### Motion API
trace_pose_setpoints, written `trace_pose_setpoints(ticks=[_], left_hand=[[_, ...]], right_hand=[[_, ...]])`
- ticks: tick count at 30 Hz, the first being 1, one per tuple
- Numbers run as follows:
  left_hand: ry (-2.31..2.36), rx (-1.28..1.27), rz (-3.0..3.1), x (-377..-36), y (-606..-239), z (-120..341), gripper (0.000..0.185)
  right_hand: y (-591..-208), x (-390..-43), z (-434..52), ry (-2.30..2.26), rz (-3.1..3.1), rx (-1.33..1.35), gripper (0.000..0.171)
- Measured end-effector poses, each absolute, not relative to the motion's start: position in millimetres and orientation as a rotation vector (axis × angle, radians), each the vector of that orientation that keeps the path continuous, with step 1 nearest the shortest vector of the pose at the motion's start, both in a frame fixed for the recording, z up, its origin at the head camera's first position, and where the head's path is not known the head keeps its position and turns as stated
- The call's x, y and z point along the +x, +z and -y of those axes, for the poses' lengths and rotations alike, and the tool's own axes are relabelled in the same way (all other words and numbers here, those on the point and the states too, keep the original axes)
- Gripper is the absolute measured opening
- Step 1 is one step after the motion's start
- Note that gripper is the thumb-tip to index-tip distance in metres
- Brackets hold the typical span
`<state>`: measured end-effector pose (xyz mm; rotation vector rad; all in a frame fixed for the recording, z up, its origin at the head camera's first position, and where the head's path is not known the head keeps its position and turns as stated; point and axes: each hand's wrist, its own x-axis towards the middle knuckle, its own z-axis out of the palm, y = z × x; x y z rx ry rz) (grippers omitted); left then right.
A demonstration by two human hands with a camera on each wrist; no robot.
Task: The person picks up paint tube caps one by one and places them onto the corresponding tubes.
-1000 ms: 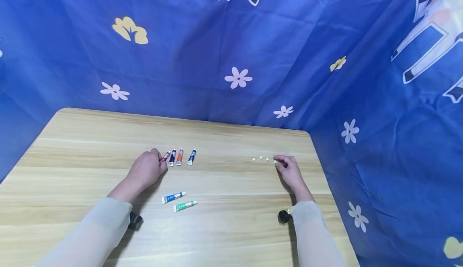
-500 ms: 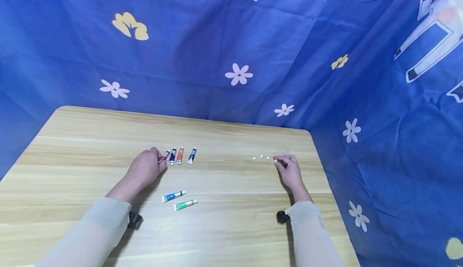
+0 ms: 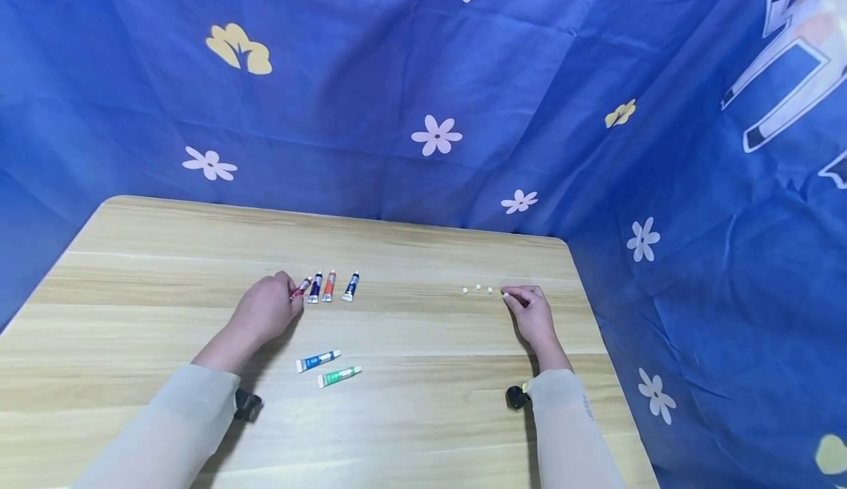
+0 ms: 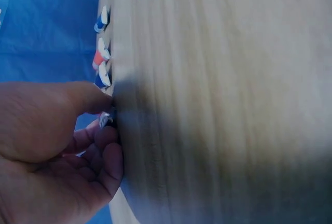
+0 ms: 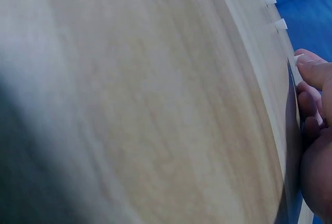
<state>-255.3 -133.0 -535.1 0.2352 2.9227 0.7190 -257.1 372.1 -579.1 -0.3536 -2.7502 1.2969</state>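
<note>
My left hand (image 3: 267, 309) pinches a small red paint tube (image 3: 302, 286) between thumb and fingers at the left end of a row. Beside it lie a dark violet-blue tube (image 3: 315, 288), an orange tube (image 3: 329, 287) and a dark blue tube (image 3: 351, 287), the last set a little apart. In the left wrist view, the fingers hide most of the pinched tube (image 4: 107, 118). Far to the right, my right hand (image 3: 533, 320) pinches a small white cap (image 5: 298, 58) between thumb and forefinger, close over the table. To its left stand three similar white caps (image 3: 490, 290).
Nearer the front lie a blue tube (image 3: 318, 361) and a green tube (image 3: 340, 376), both slanted. The wood-grain table (image 3: 423, 430) has rounded far corners. A blue patterned cloth (image 3: 370, 92) hangs behind it and along the right side.
</note>
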Motion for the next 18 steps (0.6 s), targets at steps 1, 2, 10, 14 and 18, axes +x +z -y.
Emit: trace_pose_setpoints(ticks=[1, 2, 10, 14, 18], left_hand=[[0.719, 0.231, -2.923, -255, -535, 133, 0.024], [0.720, 0.226, -2.922, -254, -534, 133, 0.024], [0.916, 0.123, -2.915, -248, -535, 140, 0.025], [1.062, 0.051, -2.885, -243, -536, 145, 0.028], [1.181, -0.019, -2.816, -234, -530, 149, 0.033]], right_hand=[[-578, -257, -372, 1.315, 2.746, -0.363, 0.023], [-578, -256, -373, 1.329, 2.744, -0.369, 0.023], [-572, -254, -375, 1.446, 2.704, -0.407, 0.024], [-571, -253, -377, 1.472, 2.693, -0.434, 0.024], [-570, -251, -377, 1.533, 2.660, -0.472, 0.024]])
